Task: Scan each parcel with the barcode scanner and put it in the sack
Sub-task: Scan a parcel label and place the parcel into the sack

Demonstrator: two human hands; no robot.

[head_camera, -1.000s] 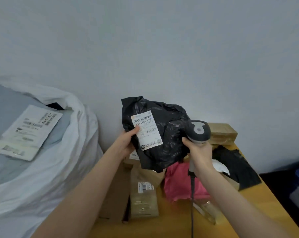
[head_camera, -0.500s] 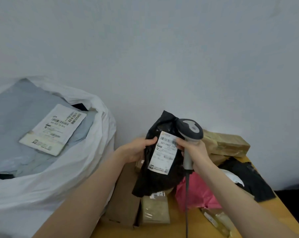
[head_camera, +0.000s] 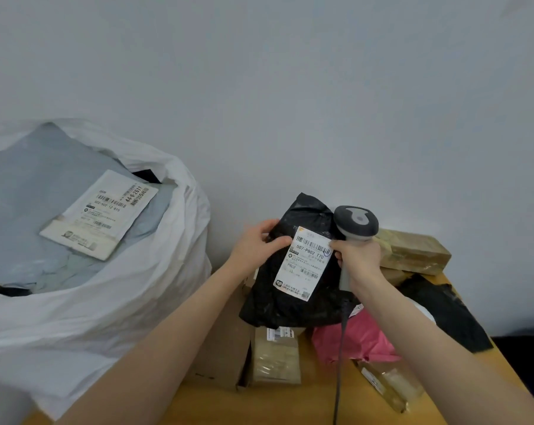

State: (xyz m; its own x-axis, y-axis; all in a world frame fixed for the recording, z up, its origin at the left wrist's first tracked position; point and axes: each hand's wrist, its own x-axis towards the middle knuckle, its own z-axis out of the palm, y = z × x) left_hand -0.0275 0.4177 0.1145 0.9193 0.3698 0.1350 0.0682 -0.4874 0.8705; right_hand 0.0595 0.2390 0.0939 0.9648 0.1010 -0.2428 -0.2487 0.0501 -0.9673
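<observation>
The left grip (head_camera: 256, 244) pinches the black parcel (head_camera: 285, 297) upright over the table (head_camera: 293, 406), label (head_camera: 307, 265) toward the person, likely so the scanner (head_camera: 356, 223) clasped in the right grip (head_camera: 358, 259) can read it.

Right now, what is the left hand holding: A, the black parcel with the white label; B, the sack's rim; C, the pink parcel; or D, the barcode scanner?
A: the left hand grips the black parcel at its upper left edge, while the right hand holds the barcode scanner.
</observation>
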